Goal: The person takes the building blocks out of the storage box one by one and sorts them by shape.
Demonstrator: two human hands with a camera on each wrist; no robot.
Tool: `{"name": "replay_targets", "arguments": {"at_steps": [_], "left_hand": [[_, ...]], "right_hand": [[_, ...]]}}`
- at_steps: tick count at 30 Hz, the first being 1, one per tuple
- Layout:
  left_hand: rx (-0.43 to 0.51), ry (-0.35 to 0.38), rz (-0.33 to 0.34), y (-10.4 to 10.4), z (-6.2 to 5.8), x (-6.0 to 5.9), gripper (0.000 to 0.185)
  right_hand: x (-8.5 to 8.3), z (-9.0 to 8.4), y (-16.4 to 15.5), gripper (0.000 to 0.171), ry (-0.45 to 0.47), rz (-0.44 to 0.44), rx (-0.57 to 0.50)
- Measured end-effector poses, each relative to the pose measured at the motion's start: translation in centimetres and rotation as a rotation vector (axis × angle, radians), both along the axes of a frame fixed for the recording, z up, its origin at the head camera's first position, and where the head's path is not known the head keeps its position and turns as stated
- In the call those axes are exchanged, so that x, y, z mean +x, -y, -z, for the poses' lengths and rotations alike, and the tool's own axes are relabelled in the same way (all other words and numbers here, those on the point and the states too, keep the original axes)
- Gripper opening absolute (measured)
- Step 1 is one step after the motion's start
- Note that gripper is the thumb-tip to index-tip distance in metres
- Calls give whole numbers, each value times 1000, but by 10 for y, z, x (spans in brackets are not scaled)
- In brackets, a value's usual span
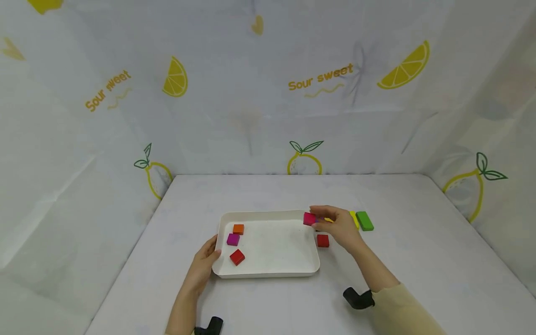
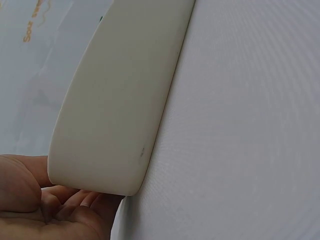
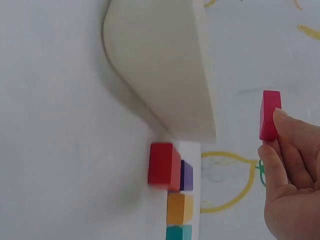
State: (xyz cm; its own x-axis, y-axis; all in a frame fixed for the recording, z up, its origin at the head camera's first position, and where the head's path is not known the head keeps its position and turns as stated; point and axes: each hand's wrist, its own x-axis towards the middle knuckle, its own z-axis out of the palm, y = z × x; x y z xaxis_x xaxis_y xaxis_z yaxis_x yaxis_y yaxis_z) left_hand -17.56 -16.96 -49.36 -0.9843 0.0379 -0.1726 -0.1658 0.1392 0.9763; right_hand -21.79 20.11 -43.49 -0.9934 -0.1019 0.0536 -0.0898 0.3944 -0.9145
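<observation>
A white tray [image 1: 268,272] lies mid-table. Inside it, at the left, are an orange block [image 1: 238,229], a purple block [image 1: 232,239] and a red block [image 1: 237,257]. My left hand [image 1: 211,253] grips the tray's near left corner, thumb on the rim; in the left wrist view its fingers [image 2: 65,197] curl under the tray wall [image 2: 115,100]. My right hand [image 1: 317,217] pinches a pink block [image 1: 309,218] just above the tray's far right corner. The right wrist view shows that pink block [image 3: 269,107] held upright between fingertips [image 3: 280,120], beside the tray's outer wall [image 3: 165,65].
On the table right of the tray lie a red block [image 1: 322,240], a yellow block [image 1: 355,218] and a green block [image 1: 365,221]. The right wrist view shows a red [image 3: 161,164], purple [image 3: 187,175], orange [image 3: 179,207] and teal block [image 3: 179,232]. Lemon-print curtains enclose the table.
</observation>
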Motion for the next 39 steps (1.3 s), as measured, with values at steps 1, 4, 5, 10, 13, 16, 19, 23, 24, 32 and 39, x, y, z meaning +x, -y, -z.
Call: {"name": "replay_targets", "arguments": {"at_steps": [1,4,5,10,13,16,19,23,24,32,39], "left_hand": [[-1,1,-1,0,0,0,56],[-4,6,-1,-1,0,1,57],[-6,8,0,-1,0,2,57],[-4,9,2,0,-1,3,57],[-1,6,2,1,-2,4,57],[-2,5,3,1,-2,4,57],[-3,8,2,1,-2,4,57],[-7,14,-6,0,-3,3,57],[-7,14,-5,0,-3,3,57],[-9,7,-4,-1,-3,1,57],[-9,3,-9,-2,-1,0,56]], "right_hand": [[1,1,-7,47,-6,2,18],[5,5,-27,47,-18,-2,56],[6,7,-33,46,-18,0,68],[11,15,-56,44,12,31,139],[12,20,-64,43,37,33,168],[11,24,-67,43,54,26,176],[11,26,-68,45,63,0,177],[12,30,-69,47,91,-8,188],[12,31,-69,47,98,-2,188],[12,40,-70,45,118,5,180],[10,43,-71,44,121,-4,181]]}}
